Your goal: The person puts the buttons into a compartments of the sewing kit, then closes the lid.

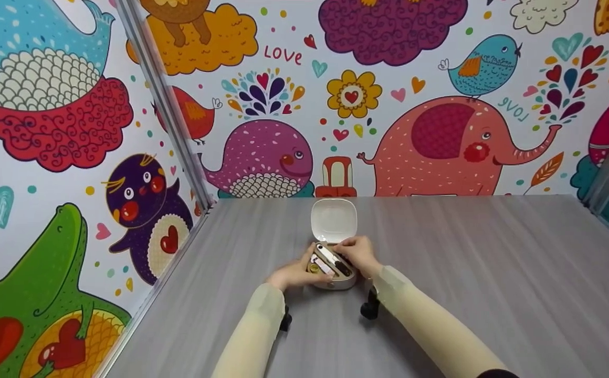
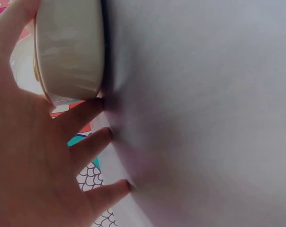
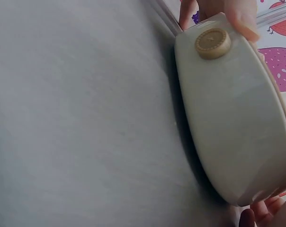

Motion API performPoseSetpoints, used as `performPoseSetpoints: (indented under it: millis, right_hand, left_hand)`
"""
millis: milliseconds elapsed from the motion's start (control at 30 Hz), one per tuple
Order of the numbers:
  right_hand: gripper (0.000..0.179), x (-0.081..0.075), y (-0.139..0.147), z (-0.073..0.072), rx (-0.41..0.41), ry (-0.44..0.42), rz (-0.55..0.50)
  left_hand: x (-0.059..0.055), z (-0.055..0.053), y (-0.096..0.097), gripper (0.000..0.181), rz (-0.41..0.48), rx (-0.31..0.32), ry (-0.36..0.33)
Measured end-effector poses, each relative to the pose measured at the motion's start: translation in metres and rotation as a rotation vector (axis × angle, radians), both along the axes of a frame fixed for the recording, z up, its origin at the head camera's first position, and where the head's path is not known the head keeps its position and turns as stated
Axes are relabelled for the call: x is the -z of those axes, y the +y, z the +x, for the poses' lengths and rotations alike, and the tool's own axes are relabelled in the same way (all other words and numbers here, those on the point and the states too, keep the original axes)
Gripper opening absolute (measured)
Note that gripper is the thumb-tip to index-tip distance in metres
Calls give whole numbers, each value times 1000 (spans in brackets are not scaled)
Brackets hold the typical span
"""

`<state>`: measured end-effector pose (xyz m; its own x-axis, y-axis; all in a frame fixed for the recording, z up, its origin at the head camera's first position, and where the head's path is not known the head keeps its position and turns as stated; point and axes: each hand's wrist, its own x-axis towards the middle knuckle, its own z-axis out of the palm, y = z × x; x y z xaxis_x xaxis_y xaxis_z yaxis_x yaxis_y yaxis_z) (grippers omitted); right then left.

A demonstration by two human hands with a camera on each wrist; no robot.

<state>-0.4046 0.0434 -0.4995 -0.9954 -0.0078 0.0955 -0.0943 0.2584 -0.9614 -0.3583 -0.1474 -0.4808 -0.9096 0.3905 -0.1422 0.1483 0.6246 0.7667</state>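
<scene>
A small cream storage box (image 1: pixel 342 284) sits on the table with its white lid (image 1: pixel 334 220) raised at the back. Inside, a long white-and-black item (image 1: pixel 331 258) lies slantwise beside a smaller white-and-pink item (image 1: pixel 321 265); their kinds are too small to tell. My left hand (image 1: pixel 296 273) holds the box's left side, its thumb over the front rim and the other fingers spread down to the table. At the right rear rim, my right hand (image 1: pixel 359 254) has bent fingers; whether they pinch anything is hidden. A tan round button (image 3: pixel 212 43) marks the box's front.
The grey wood-grain table (image 1: pixel 467 273) stretches around the box on all sides. Behind it stands a wall (image 1: pixel 415 68) printed with cartoon animals, and another printed panel (image 1: pixel 89 189) borders the left. A metal post (image 1: pixel 165 100) joins them at the corner.
</scene>
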Motion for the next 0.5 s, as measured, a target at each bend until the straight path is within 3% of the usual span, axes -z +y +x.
performPoseSetpoints:
  millis: [233,500]
  right_hand:
    - [10,-3,3,1,-3,33,61]
    - [8,-3,10,3,-19,80,-47]
  left_hand:
    - [-2,0,2,110,62,16,-11]
    - [-2,1,0,110,72,24,-24]
